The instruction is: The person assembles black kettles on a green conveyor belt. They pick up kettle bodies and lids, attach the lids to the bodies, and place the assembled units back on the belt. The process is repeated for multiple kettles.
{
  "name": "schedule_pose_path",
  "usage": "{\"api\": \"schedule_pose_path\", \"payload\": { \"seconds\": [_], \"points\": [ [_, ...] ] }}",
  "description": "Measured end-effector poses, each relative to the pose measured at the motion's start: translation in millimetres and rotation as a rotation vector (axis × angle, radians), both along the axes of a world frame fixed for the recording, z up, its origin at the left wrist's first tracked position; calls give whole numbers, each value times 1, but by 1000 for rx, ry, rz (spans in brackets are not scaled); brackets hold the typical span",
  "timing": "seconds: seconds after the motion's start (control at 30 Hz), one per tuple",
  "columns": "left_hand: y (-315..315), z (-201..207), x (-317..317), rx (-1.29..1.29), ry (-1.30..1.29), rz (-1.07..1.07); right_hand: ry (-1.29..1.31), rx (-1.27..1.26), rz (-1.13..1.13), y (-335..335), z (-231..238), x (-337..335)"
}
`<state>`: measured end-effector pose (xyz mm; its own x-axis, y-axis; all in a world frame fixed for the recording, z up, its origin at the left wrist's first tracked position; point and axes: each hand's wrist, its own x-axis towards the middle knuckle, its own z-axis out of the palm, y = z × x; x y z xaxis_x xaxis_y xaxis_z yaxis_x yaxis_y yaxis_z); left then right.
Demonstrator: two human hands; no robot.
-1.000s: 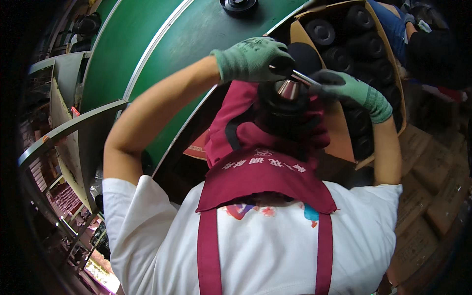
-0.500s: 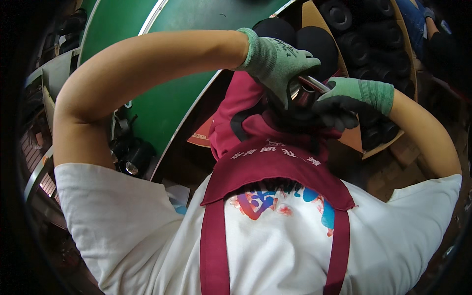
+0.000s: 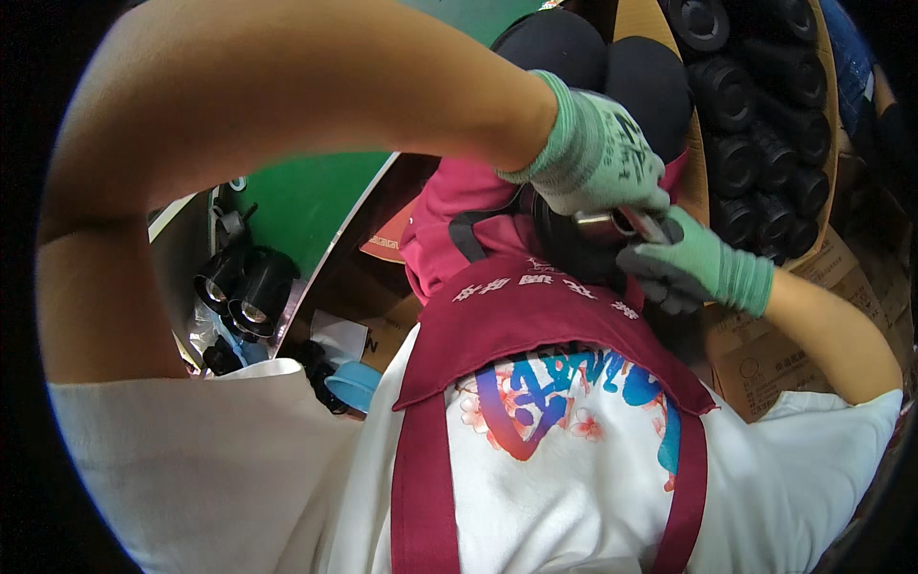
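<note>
Both my hands wear green gloves with dark palms and meet above my lap. My left hand curls over a shiny metal tube-like part, its fingertips turned away from view. Just right of it, my right hand is closed with its thumb at a slim shiny metal piece. Whether the two metal parts are joined, I cannot tell. Beneath them sits a dark rounded thing, mostly hidden by the gloves and the maroon apron.
An open cardboard box at the far right holds several black cylinders. On the left, black cup-shaped parts lie beside a green tabletop. A blue round thing is near my left side. Flat cartons lie at right.
The view has shifted, and my left arm looms larger across it. Both hands appear slightly farther right and lower, still together at the metal parts.
</note>
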<state>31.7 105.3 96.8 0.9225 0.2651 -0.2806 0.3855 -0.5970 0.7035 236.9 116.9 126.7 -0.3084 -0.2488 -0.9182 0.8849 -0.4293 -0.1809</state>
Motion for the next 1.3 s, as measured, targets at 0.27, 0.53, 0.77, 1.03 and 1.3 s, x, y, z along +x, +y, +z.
{"api": "schedule_pose_path", "payload": {
  "seconds": [0.27,0.53,0.77,1.03,1.3],
  "points": [
    [6,-31,0,229,-264,-217,-237,-77,-469,-56,2,-1],
    [20,-49,1,482,-422,-296,379,518,-484,-103,-7,4],
    [34,-60,21,472,-527,-404,523,755,-566,-128,-31,-11],
    [44,-58,43,414,-569,-474,450,398,-1152,-147,-39,-33],
    [20,-55,-22,638,-407,681,124,46,-979,-24,19,13]
  ]
}}
